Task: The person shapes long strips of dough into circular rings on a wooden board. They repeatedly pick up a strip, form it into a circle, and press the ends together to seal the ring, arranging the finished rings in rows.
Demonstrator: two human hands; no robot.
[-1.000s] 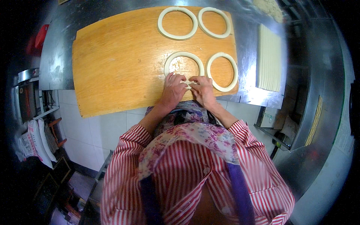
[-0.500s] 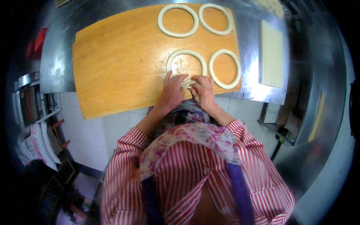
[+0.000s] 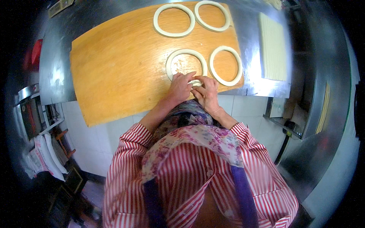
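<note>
A pale dough ring (image 3: pixel 186 51) lies near the front edge of the wooden board (image 3: pixel 114 68). Both my hands are at its near side, fingertips bent in close together. My left hand (image 3: pixel 180 88) pinches the dough from the left, and my right hand (image 3: pixel 206 92) has thumb and fingers closed on it from the right. Fingers partly cover that stretch of the ring. Three more dough rings rest flat on the board: one close to my right hand (image 3: pixel 240 66), one at the far middle (image 3: pixel 156 21) and one at the far right (image 3: pixel 227 17).
The board sits on a shiny metal table (image 3: pixel 57 76). A pale ribbed slab of dough strips (image 3: pixel 273 47) lies on the metal at the right. Something red (image 3: pixel 37 52) is at the far left, and white sacks (image 3: pixel 49 155) are low on the left beside the tiled floor (image 3: pixel 91 144).
My hands have drawn slightly closer together on the ring's near side, the left fingers now reaching farther over it. The view has turned slightly, shifting the board and rings.
</note>
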